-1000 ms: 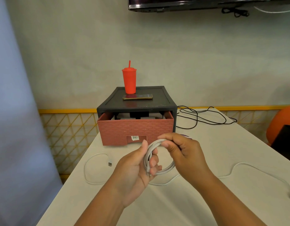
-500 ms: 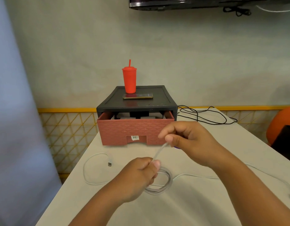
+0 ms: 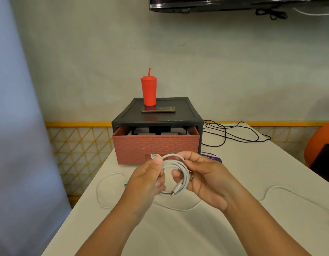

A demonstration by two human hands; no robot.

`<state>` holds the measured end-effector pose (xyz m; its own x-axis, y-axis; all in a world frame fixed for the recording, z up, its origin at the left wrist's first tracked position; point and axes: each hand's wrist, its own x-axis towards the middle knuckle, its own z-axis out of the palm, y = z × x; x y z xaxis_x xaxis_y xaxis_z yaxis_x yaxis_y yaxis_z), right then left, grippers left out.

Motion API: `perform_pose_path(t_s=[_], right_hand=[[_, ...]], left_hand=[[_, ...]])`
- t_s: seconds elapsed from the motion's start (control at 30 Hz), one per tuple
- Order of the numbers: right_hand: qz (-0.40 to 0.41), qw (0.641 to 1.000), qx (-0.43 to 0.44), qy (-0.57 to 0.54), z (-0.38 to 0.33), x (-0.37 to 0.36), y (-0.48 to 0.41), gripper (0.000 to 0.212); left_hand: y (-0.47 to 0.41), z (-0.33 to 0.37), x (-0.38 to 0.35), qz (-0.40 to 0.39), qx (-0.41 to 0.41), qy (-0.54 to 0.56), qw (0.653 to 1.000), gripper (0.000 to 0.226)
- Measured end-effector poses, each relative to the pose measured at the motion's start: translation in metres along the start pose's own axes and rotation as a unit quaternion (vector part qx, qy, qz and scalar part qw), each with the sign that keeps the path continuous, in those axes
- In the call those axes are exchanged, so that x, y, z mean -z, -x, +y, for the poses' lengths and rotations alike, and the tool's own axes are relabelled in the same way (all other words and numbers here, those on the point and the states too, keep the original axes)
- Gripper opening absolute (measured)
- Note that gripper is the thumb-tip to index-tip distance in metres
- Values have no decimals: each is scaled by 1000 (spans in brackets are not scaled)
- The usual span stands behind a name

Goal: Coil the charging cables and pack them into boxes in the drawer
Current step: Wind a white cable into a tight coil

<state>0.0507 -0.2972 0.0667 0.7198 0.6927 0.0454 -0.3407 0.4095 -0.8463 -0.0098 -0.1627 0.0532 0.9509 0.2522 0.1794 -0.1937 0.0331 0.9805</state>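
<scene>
Head view, and both hands are up over the white desk (image 3: 178, 235), holding a white charging cable (image 3: 186, 175) wound into a loose coil. The left hand (image 3: 148, 179) has its grip closed on the coil's left side, thumb pressed on top of the strands, fingers curled underneath. The right hand (image 3: 206, 180) holds the right side, grip curled round the loops, fingertips poking through the middle. The plug end (image 3: 174, 192) sticks out at the bottom of the coil, between the two hands. Coil is off the desk, just in front of the reddish-brown brick-patterned drawer (image 3: 156, 146), which stands part-way out of a dark grey plastic cabinet (image 3: 160, 120). On the cabinet top: a red lidded tumbler with a straw (image 3: 148, 93), and a flat phone (image 3: 158, 109) just in front of it. A loose white cable (image 3: 98, 189) snakes across the desk beneath the hands, a tangled black cable (image 3: 234, 134) lies right of the cabinet, a purple object (image 3: 213, 157) peeks out behind the right hand
</scene>
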Motion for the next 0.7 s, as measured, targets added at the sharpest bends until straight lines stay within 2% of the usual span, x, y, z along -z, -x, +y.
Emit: perform_pose_path(t_s=[0.17,0.33,0.43,0.5,0.57,0.63,0.7], right_hand=[[41,991,-37,119,5,1,5,30],[-20,998,-34,55,10,4,6,28],[-39,990,21,133,20,4,6,33],[24,967,56,249,25,4,4,41],[112,921,81,365,28,2,3,41],[168,881,109,429,32,-1,3,37],[182,861,109,462,37,0,5,33]], left_hand=[[-6,-9,-1,55,-7,24,998,37],[-6,-13,-7,45,-38,-2,998,39],[-7,-14,-10,33,-65,-44,996,57],[-7,-15,-10,36,-63,-46,996,64],[-7,-14,-9,40,-49,-25,998,60],[-7,-13,-9,46,-44,-12,998,51],[-7,-14,-9,50,-53,-23,997,54]])
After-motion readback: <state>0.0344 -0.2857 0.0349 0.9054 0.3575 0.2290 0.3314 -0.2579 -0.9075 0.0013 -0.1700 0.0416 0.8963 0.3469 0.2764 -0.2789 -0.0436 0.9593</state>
